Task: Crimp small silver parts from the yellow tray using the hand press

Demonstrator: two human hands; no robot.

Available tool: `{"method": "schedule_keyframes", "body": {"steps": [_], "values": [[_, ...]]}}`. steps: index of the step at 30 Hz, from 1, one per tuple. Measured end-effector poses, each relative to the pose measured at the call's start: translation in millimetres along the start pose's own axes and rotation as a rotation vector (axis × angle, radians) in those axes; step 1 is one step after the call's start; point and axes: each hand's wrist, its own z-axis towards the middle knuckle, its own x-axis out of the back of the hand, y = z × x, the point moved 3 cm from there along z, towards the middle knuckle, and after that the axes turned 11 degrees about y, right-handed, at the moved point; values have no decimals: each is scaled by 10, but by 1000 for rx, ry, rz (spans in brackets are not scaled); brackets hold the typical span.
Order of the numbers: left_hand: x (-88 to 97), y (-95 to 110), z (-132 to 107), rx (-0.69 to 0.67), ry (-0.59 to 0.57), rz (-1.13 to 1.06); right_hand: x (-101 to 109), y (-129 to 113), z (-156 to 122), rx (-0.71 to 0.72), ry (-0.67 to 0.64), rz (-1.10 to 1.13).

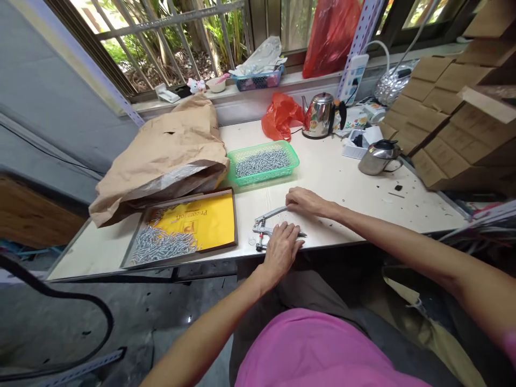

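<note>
your left hand (282, 248) lies on the pliers (266, 224) at the table's (342, 177) near edge, your right hand (305, 200) just behind. the basket of screws (263, 162) sits farther back; the tray (183, 228) lies left, the paper bag (165, 153) behind it.

Tool: metal hand pliers (264, 226), silver, with a small red spot near the head.
Pose: lay flat on the white table, handles spread, head pointing left.
Position: near the front edge, just right of the yellow-lined tray.
Contact: both hands rested on the handles.
</note>
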Motion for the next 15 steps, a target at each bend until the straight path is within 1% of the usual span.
{"method": "schedule_keyframes", "body": {"steps": [3, 4, 5, 6, 8, 10, 12, 14, 15], "values": [[-3, 3, 10, 22, 19, -40, 36, -62, 107, -56, 44, -122], [-4, -3, 21, 23, 25, -51, 48, -131, 130, -49, 52, -167], [-6, -9, 30, 22, 32, -60, 53, -235, 146, -5, 51, -195], [-8, -10, 33, 21, 41, -69, 45, -373, 153, 76, 36, -200], [-6, 9, 6, 25, 57, -88, -9, -713, 135, 309, -34, -151], [22, 72, -80, -1, 66, -118, -98, -1037, 87, 513, -115, -106], [98, 164, -223, -104, 67, -158, -209, -1254, 47, 626, -144, -110], [243, 207, -396, -232, 82, -173, -332, -1355, 28, 691, -136, -106], [347, 173, -477, -256, 104, -157, -389, -1371, 27, 706, -122, -83]]}}
